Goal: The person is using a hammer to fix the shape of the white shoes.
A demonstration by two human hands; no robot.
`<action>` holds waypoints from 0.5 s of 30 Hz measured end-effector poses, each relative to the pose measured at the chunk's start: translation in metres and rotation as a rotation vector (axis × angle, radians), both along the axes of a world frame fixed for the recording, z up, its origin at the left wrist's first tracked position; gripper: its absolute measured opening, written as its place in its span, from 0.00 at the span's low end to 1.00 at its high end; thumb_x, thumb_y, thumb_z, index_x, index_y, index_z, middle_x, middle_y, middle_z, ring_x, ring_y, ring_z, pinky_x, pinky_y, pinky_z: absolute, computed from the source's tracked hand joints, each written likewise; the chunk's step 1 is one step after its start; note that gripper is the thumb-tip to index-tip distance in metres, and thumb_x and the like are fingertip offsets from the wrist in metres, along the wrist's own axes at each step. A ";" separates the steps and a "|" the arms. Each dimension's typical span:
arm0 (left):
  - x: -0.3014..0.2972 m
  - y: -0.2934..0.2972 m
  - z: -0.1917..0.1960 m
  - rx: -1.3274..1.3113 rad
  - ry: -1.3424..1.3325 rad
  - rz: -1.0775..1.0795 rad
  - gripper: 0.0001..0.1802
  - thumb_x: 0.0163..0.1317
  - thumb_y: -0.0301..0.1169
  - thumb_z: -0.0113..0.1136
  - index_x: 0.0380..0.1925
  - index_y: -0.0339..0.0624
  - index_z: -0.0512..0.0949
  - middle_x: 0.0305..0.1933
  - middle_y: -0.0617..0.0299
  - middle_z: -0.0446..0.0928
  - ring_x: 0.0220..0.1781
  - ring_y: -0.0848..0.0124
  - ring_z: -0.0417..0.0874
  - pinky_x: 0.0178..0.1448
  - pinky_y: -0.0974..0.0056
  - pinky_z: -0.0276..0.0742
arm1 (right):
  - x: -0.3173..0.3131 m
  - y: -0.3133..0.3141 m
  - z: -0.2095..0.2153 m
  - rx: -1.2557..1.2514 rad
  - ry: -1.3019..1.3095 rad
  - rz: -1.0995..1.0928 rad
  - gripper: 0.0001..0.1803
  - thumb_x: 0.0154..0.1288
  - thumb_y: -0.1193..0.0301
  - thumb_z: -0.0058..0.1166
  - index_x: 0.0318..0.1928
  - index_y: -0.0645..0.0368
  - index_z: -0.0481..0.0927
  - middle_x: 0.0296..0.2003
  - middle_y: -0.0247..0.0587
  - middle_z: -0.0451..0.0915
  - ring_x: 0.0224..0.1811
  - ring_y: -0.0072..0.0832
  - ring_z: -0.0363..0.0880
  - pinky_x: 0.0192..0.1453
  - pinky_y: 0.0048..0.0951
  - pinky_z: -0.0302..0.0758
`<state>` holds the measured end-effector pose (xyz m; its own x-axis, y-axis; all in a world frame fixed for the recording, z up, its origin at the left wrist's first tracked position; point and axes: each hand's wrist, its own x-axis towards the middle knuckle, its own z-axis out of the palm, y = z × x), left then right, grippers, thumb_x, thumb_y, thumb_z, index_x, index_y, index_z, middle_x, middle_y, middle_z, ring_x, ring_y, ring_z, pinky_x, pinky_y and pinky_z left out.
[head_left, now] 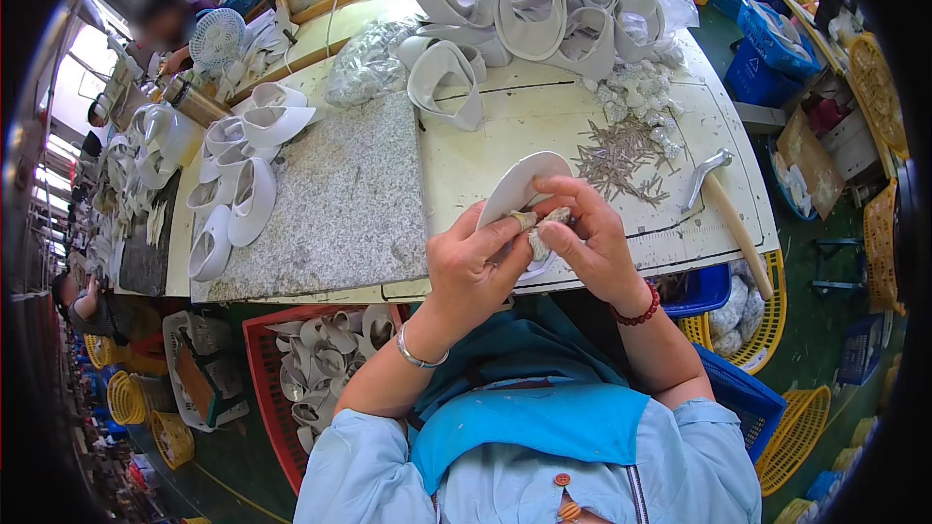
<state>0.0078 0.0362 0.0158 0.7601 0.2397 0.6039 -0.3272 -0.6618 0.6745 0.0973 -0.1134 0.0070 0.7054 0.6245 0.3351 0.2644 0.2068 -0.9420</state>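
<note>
Left hand [476,254] pinching 1 white shoe upper [513,186], held over the worktop's [544,116] near edge. Right hand [594,238] fingers on the upper too, also gripping a small crumpled greyish lump [551,223]. 1 hammer [735,225] lies right. Speckled grey slab [335,199] left. Beyond: loose thin metal pins [618,159], then piled white uppers [530,12].

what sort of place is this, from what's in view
Probably a shoe workshop or factory: white shoe-like pieces stand on the table, similar ones fill a red crate, and a hammer lies by loose metal-looking bits.
</note>
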 end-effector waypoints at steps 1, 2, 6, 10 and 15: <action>0.000 0.000 0.001 -0.012 0.000 0.010 0.08 0.52 0.26 0.67 0.33 0.36 0.84 0.36 0.51 0.82 0.26 0.62 0.85 0.29 0.63 0.79 | 0.001 -0.002 0.002 -0.079 -0.127 -0.021 0.16 0.67 0.71 0.57 0.54 0.61 0.76 0.33 0.34 0.80 0.29 0.16 0.72 0.34 0.19 0.71; 0.000 0.001 0.000 -0.012 0.001 0.010 0.08 0.52 0.26 0.67 0.33 0.36 0.84 0.36 0.51 0.82 0.26 0.62 0.85 0.29 0.63 0.79 | 0.001 -0.004 0.005 -0.079 -0.127 -0.020 0.16 0.67 0.71 0.57 0.54 0.61 0.76 0.33 0.34 0.80 0.29 0.16 0.72 0.34 0.19 0.71; 0.000 0.000 -0.007 0.023 -0.021 0.032 0.08 0.52 0.24 0.67 0.33 0.36 0.84 0.36 0.51 0.83 0.26 0.62 0.85 0.29 0.64 0.80 | -0.001 -0.006 0.016 -0.294 -0.465 -0.106 0.15 0.58 0.72 0.60 0.47 0.60 0.79 0.37 0.42 0.81 0.30 0.31 0.79 0.34 0.30 0.76; 0.001 -0.002 -0.009 0.041 -0.066 0.052 0.07 0.52 0.24 0.68 0.32 0.35 0.84 0.36 0.51 0.83 0.26 0.63 0.85 0.30 0.64 0.80 | -0.008 -0.001 0.021 -0.370 -0.794 -0.320 0.15 0.55 0.72 0.60 0.45 0.59 0.79 0.36 0.44 0.81 0.33 0.41 0.81 0.35 0.37 0.77; -0.002 -0.002 -0.010 -0.009 -0.055 0.072 0.07 0.52 0.24 0.68 0.32 0.35 0.84 0.35 0.52 0.83 0.25 0.63 0.85 0.29 0.65 0.79 | -0.005 -0.001 0.012 -0.311 -0.655 -0.257 0.15 0.56 0.73 0.59 0.46 0.58 0.78 0.35 0.44 0.80 0.33 0.40 0.81 0.35 0.37 0.77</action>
<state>0.0061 0.0342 0.0059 0.7061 0.2986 0.6421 -0.3157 -0.6789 0.6629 0.0928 -0.1144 0.0193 0.5594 0.6016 0.5702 0.7921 -0.1854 -0.5815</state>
